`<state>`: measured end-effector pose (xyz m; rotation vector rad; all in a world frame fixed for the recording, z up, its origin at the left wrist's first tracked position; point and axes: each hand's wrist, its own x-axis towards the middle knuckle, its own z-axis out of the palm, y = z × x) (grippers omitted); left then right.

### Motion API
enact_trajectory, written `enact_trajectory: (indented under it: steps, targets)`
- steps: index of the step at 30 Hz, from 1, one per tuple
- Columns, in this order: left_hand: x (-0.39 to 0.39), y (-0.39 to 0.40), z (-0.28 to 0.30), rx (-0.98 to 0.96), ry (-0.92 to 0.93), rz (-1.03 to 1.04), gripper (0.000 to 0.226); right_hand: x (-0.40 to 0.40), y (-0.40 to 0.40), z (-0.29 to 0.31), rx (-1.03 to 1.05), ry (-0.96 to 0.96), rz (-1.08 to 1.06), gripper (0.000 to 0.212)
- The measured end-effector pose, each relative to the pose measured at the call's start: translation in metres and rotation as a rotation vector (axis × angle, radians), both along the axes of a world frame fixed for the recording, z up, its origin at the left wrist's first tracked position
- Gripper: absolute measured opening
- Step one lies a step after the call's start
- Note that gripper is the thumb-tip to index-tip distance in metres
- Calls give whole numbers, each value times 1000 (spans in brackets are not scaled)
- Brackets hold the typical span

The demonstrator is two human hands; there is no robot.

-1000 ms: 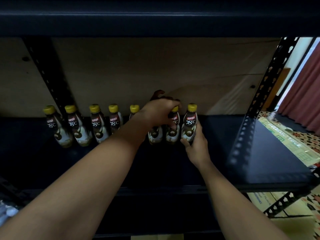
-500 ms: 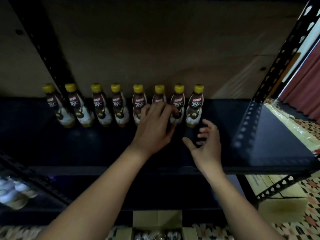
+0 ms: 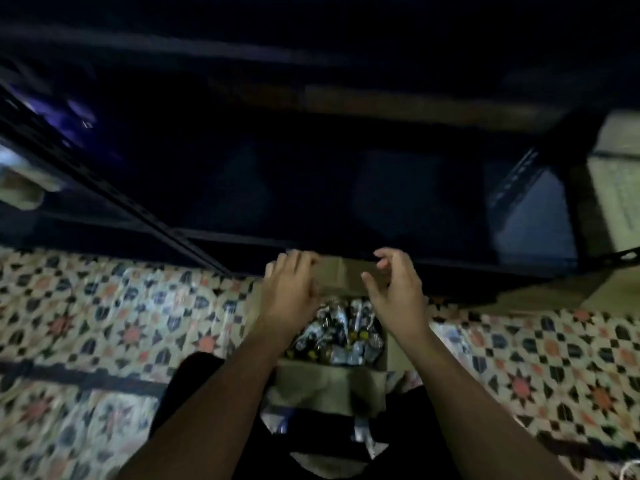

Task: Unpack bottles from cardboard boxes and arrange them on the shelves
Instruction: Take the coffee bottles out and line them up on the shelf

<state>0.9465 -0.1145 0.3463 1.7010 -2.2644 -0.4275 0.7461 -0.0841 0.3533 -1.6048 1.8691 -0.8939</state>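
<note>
From here I look down on an open cardboard box (image 3: 329, 382) standing on the patterned floor (image 3: 104, 323), just near of the dark shelf (image 3: 311, 202); its far flap (image 3: 343, 275) is folded back against the shelf's front edge and its near flap hangs toward me; the bottles (image 3: 341, 332) lie packed inside, blurred, so I cannot count them or read their labels; my left hand (image 3: 289, 292) hovers over the box's far left corner, palm down, its fingers (image 3: 294, 261) loosely spread and reaching toward the far flap, though I cannot tell whether they touch it; they hold nothing; my right hand (image 3: 398, 292) hangs over the far right part of the box, thumb and fingers (image 3: 389, 258) curved wide apart, also holding nothing; both forearms run in from the near edge, one on each side of the box; the shelf surface above is dark and shows only faint reflections; a slotted metal upright (image 3: 114, 199) slants across the left; flattened cardboard (image 3: 540, 292) lies on the floor to the right, and a pale blurred shape sits at the far left edge, too unclear to name.
</note>
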Motion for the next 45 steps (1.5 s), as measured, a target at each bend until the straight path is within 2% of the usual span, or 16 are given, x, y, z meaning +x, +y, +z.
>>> enact_trajectory:
  steps: [3,7,10,14,16,18,20,22,24,26,28,33,36,41,43,45]
  targets:
    - [9,8,-103,203,-60,18,38,1,14,-110,167,83,6,36]
    - [13,17,-239,500,-125,53,51,5,33,-243,417,77,18,40]
    - [19,25,-302,710,-96,121,63,7,47,-300,599,97,90,44]
    - [26,43,-387,883,-69,163,74,10,67,-381,816,206,249,66]
    - [32,53,-412,930,-118,174,72,7,77,-411,867,266,284,56]
    - [38,61,-430,929,-166,198,72,3,84,-430,897,235,303,34]
    - [43,65,-441,911,-184,210,71,-2,89,-443,960,239,367,27]
    - [45,67,-450,915,-174,218,74,-4,90,-452,999,224,409,38]
    - [44,68,-457,928,-195,210,81,-4,91,-462,1029,237,414,58]
    - [41,68,-462,941,-211,223,77,-3,89,-463,1052,279,442,71]
    - [41,68,-466,959,-172,270,65,-2,86,-460,1063,310,484,70]
    - [44,71,-473,943,-102,225,81,-5,86,-462,1016,236,441,45]
    - [43,73,-457,895,-35,207,68,-7,85,-460,975,169,474,39]
    - [47,69,-441,771,111,329,53,-10,87,-453,929,185,506,54]
    - [52,70,-438,728,183,260,65,-13,86,-450,926,162,517,56]
    - [52,70,-433,678,160,85,73,-16,85,-445,919,93,477,53]
